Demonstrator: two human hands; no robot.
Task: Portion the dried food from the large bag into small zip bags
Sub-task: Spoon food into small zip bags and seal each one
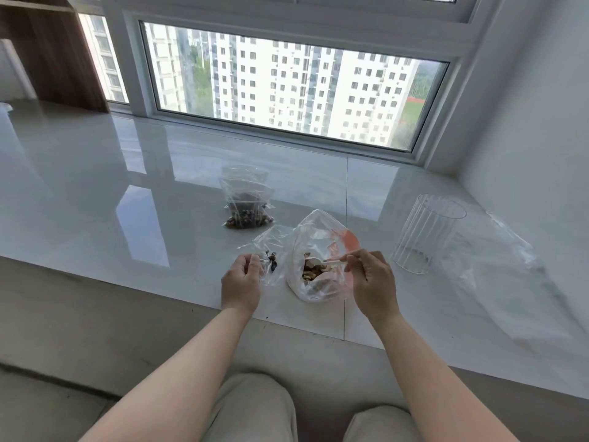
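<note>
Large bag (315,250) between hands, small zip bag (266,250) in left hand (240,279)

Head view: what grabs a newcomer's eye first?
Both hands at centre: the left hand holds a small clear zip bag with a few dark pieces, the right hand a pale scoop dipped into the large clear plastic bag. Behind lie filled small bags; right, a ribbed clear glass cylinder.

We are noting a clear ribbed glass cylinder (424,234) standing upright on the glossy white windowsill (111,186), near a large crumpled clear plastic sheet (516,275) lying rightward.
</note>
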